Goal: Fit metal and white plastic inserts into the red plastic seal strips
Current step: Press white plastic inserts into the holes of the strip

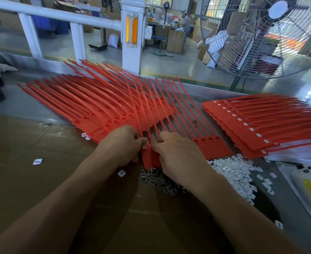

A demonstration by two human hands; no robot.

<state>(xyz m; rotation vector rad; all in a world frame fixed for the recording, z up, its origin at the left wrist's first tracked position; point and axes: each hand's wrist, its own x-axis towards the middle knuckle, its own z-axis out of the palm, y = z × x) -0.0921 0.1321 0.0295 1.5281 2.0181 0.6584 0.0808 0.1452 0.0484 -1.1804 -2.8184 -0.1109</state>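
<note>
Head view, left hand (pixel 122 143) and right hand (pixel 176 153) at frame centre, fingers curled (both pinching) on red seal strip (pixel 148 158), forearms reaching from bottom edge

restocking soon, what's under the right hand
Dark metal inserts lie heaped below the right hand, beside white plastic inserts. How far the metal heap runs under the wrist is hidden.

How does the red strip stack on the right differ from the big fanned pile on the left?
The right stack shows white inserts in its heads; the left pile shows open, unfilled holes. The right stack lies neatly overlapped with tails pointing right; the left pile fans loosely with tails pointing away and to the left. The right stack looks smaller. Both are the same red seal strips lying on the worktable.
</note>
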